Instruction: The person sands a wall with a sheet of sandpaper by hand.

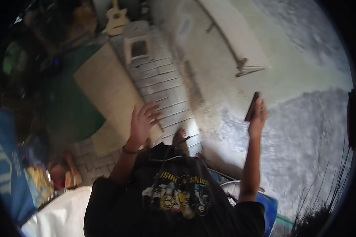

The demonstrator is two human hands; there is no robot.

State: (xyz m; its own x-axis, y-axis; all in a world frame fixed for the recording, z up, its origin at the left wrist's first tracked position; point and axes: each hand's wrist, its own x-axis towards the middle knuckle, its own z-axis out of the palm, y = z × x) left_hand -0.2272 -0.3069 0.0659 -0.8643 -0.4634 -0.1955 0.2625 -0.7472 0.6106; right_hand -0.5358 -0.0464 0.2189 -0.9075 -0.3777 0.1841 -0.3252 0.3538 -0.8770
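Observation:
My right hand (258, 115) is raised at the right, close to the wall, with its fingers closed on a dark, slim rectangular object (252, 106). The object stands on edge, tilted a little, and its exact kind is unclear. My left hand (143, 122) hangs in front of my body with its fingers spread and nothing in it. Beneath it lies a tan flat board (110, 83). A dark band circles my left wrist.
A pale shelf-like panel (235, 33) juts from the patchy wall (304, 130). A plastic stool (137, 39) and a guitar (116, 20) stand at the back on the brick-patterned floor (158, 77). A green mat (65, 94) lies at left; a blue bag (4, 158) is nearer.

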